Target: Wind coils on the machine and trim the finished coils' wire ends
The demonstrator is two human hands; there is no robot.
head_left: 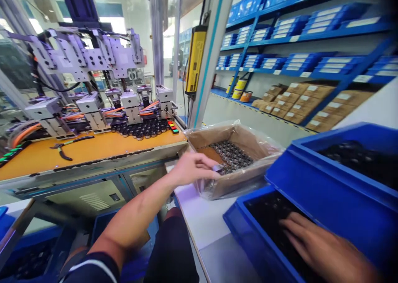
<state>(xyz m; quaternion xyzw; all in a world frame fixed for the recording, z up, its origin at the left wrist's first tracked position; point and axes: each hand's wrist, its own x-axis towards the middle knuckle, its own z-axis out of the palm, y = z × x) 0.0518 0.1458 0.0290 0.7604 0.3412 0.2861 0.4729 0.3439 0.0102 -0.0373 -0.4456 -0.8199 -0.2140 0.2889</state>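
My left hand [194,167] is over the near left edge of a plastic-lined cardboard box [248,179], its fingers closed round a small part [217,167] that is partly hidden. Rows of small dark and metallic parts [231,154] lie inside the box. My right hand [307,237] reaches into the lower blue bin [248,229], which holds black parts [270,208]. The fingertips are blurred against the dark contents, and whether they hold anything is hidden.
Another blue bin [311,175] with black parts sits behind the lower one. At left, a machine [90,59] stands over an orange bench [93,150] bearing pliers [65,148] and several round black parts [143,129]. Shelves [273,38] hold blue bins and cartons.
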